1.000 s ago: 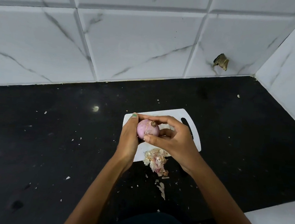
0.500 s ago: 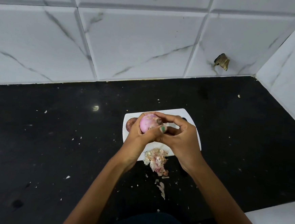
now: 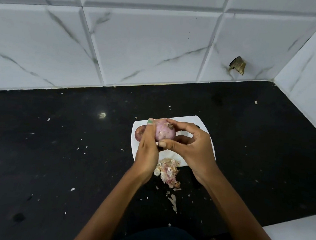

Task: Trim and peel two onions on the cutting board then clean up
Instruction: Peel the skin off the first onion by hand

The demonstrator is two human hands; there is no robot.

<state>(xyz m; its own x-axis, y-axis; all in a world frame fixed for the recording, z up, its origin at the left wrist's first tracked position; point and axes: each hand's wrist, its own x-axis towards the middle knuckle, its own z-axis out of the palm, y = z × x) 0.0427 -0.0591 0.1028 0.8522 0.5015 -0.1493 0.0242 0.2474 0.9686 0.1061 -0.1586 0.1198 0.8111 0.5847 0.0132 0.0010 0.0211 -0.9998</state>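
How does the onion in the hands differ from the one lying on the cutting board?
The held onion is pale pink, its dry skin mostly off; the onion on the board looks darker, reddish-brown. The held onion is up between the left hand and right hand; the other rests on the white cutting board, partly hidden behind the left hand. Both look rounded.

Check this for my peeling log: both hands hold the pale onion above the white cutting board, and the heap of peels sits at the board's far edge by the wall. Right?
Not quite. The head view shows the heap of peels at the cutting board's near edge, toward the person. Both hands, left hand and right hand, do hold the pale onion.
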